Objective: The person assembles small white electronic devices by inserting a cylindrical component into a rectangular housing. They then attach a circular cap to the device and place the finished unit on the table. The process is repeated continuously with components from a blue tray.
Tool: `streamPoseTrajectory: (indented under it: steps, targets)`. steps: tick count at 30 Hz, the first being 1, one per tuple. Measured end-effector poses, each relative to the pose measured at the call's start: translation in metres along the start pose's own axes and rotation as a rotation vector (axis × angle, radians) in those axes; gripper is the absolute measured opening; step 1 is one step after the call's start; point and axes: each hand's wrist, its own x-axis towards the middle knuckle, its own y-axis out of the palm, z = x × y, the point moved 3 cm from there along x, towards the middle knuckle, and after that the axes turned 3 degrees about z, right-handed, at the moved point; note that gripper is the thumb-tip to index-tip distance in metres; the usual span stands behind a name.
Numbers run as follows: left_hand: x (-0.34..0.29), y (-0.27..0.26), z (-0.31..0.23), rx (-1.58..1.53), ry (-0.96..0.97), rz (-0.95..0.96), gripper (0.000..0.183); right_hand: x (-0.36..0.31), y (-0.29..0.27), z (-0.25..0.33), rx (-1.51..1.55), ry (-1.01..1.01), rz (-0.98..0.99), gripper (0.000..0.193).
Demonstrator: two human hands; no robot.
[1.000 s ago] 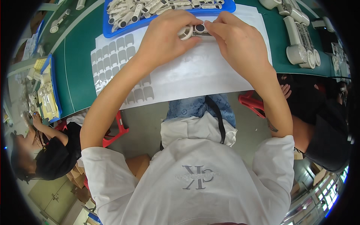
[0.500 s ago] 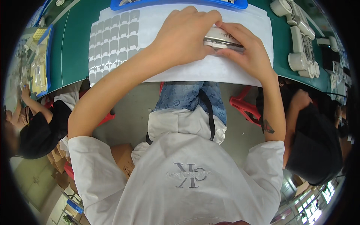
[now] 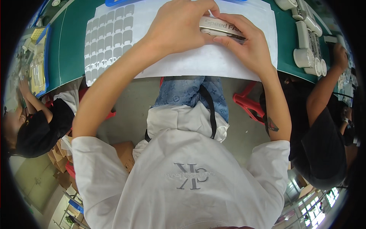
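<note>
A white backing sheet (image 3: 213,63) is spread flat on the green tabletop (image 3: 68,57) and serves as the landmark here. On the left part of the sheet, rows of grey rounded stickers (image 3: 108,42) are kept in a grid, apparently so that each can be peeled off in turn; the rest of the sheet is bare.

Above the middle of the sheet, the left hand (image 3: 179,26) is laid over a slim silver bar-shaped part (image 3: 221,27), its grip pressed down on the part's left end, probably to steady it against the paper. At the part's right end, the right hand (image 3: 249,47) is set with its fingertips pinching the edge, the thumb beneath and the fingers along the top, as would suit smoothing a label onto the face. The part is thus held between both hands, just over the sheet's upper middle.

To the right of the sheet, white cylindrical housings (image 3: 307,57) are lined up on the tabletop, near another person's hand (image 3: 339,53). Left of the sheet, a blue-rimmed tray (image 3: 42,61) is placed before another seated person.
</note>
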Motion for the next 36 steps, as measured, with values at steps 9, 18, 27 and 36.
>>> streamPoseTrajectory:
  steps: [9, 18, 27, 36]
  targets:
    - [0.002, 0.0, -0.003, 0.184, 0.066, 0.053, 0.028, -0.002, -0.003, 0.005, -0.154, -0.063, 0.043, 0.05]
    - [0.006, 0.003, 0.002, 0.143, 0.059, 0.046, 0.022, -0.002, -0.001, 0.008, -0.202, -0.046, -0.009, 0.047]
    - [0.012, -0.007, 0.0, 0.198, 0.076, 0.056, 0.031, 0.009, -0.013, -0.001, -0.021, 0.035, 0.139, 0.048]
    - [0.015, -0.012, -0.005, 0.156, -0.045, 0.172, 0.025, 0.0, -0.009, -0.002, 0.004, 0.052, 0.022, 0.046]
